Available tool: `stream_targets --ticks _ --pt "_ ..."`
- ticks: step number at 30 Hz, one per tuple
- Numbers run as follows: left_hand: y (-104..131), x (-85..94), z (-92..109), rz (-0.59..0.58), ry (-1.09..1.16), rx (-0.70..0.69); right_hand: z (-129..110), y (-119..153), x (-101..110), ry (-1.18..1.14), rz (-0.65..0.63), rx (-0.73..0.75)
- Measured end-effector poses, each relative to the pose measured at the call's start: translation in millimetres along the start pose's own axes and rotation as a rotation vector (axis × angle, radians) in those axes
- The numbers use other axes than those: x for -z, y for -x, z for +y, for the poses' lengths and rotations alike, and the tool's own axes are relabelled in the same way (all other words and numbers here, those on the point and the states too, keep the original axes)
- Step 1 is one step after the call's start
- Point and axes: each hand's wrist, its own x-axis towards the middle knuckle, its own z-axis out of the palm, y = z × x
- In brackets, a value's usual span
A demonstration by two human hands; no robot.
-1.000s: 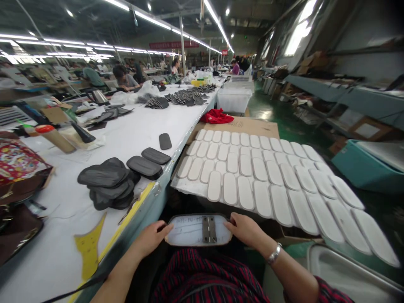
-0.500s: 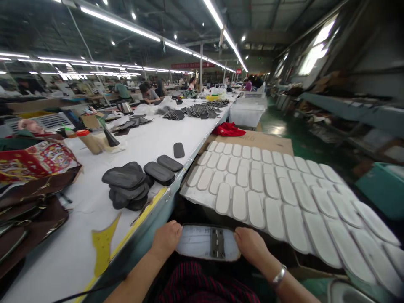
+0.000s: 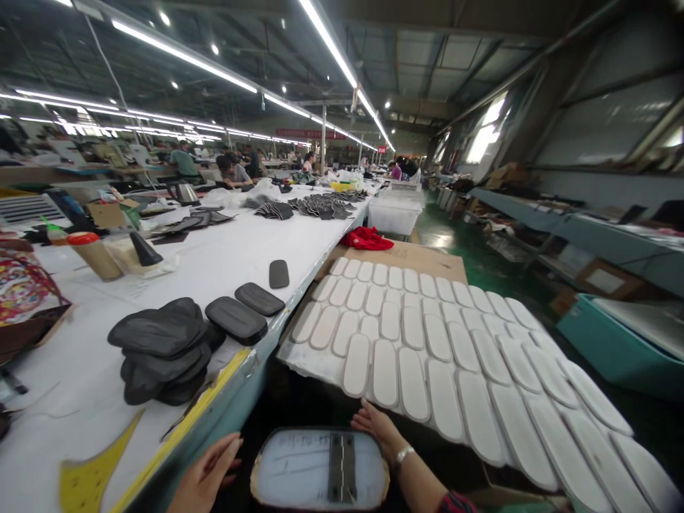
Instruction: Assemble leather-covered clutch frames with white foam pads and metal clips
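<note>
Low in the middle lies an oblong, pale translucent board (image 3: pixel 293 474) with rounded ends, pencil-like lines and writing, and a dark hinge-like strip (image 3: pixel 342 467) across its right half. What supports it is hidden in shadow. My left hand (image 3: pixel 209 470) is off its left end, apart from it, fingers stretched out and holding nothing. Just above its upper right edge is my right hand (image 3: pixel 378 429), a bracelet on the wrist, its fingers extended; whether it touches the edge I cannot tell. To the right, rows of white oval pieces (image 3: pixel 412 381) with grey rims cover a board.
On the white table (image 3: pixel 224 249) at left lie a pile of black oval pieces (image 3: pixel 154 331), more black ovals (image 3: pixel 236 318) by the edge and a yellow template (image 3: pixel 96 467). A red cloth (image 3: pixel 368 239) rests on cardboard (image 3: pixel 422 260). A teal bin (image 3: pixel 614 349) stands right.
Both hands have let go of the board's ends and opened, the left moving left and the right upward. The board now shows lower and larger. The view has turned right.
</note>
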Motion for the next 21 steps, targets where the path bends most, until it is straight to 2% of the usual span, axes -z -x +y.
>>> stream_targets --ticks 3,7,11,13,16,19,21 --pt "-8 -0.2 -10 0.005 -0.018 0.019 -5 -34 -18 -0.072 0.104 -0.037" --pt "-4 -3.4 -2 -0.021 -0.077 0.012 -5 -44 -33 -0.079 0.094 -0.037" --pt "-5 -12.2 8 -0.004 -0.139 -0.069 8 -58 -27 -0.015 0.025 -0.022" --pt "-8 -16.4 11 -0.001 -0.147 -0.096 15 -67 -23 0.011 0.083 0.021" --pt "-9 -23.1 14 -0.014 -0.126 -0.125 19 -67 -22 0.046 0.14 0.073" --pt "-9 -30.1 15 -0.006 -0.119 -0.146 18 -62 -22 0.102 0.149 0.107" --pt "-8 -35.0 12 0.014 -0.131 -0.177 20 -65 -16 0.096 0.101 0.072"
